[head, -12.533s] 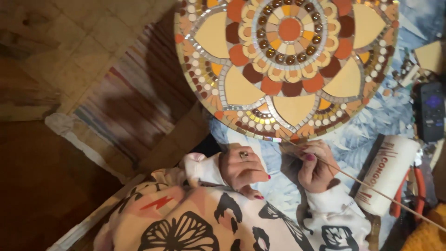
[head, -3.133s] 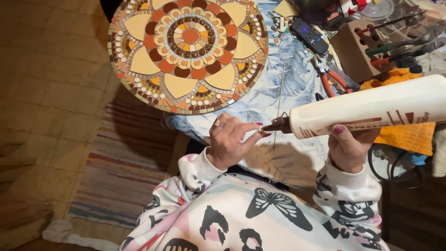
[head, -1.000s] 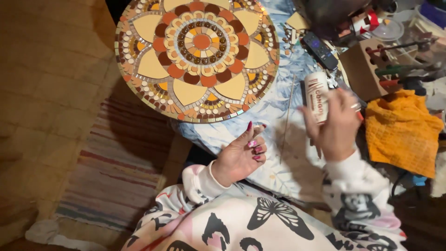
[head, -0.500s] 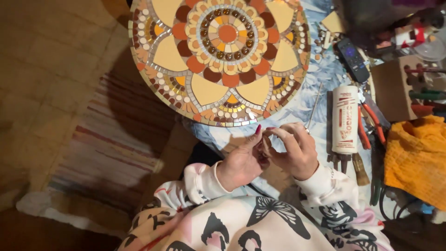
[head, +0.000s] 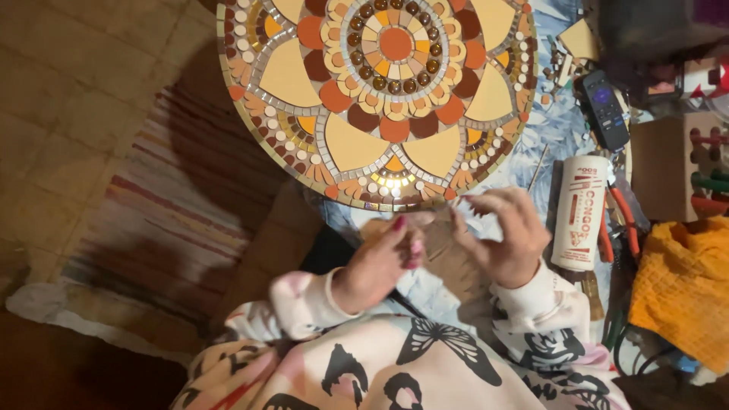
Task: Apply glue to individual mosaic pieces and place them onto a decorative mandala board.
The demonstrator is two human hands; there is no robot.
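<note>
A round mosaic panel (head: pixel 380 91) with an orange, yellow and brown flower pattern lies on a blue patterned cloth (head: pixel 562 129). Just below its near rim my left hand (head: pixel 380 262) and my right hand (head: pixel 505 235) meet, fingertips close together. They seem to pinch a small piece between them, but blur hides what it is. A white glue cartridge (head: pixel 581 212) lies on the cloth just right of my right hand.
Red-handled pliers (head: pixel 619 228) lie beside the cartridge. A black remote (head: pixel 604 110) sits above it, with small loose tiles (head: pixel 566 64) nearby. An orange cloth (head: pixel 680 292) is at the right. A striped rug (head: pixel 175 220) covers the floor at left.
My right hand put the glue cartridge down on the cloth and came over to my left hand. The view has shifted, with the mosaic now nearer the top middle.
</note>
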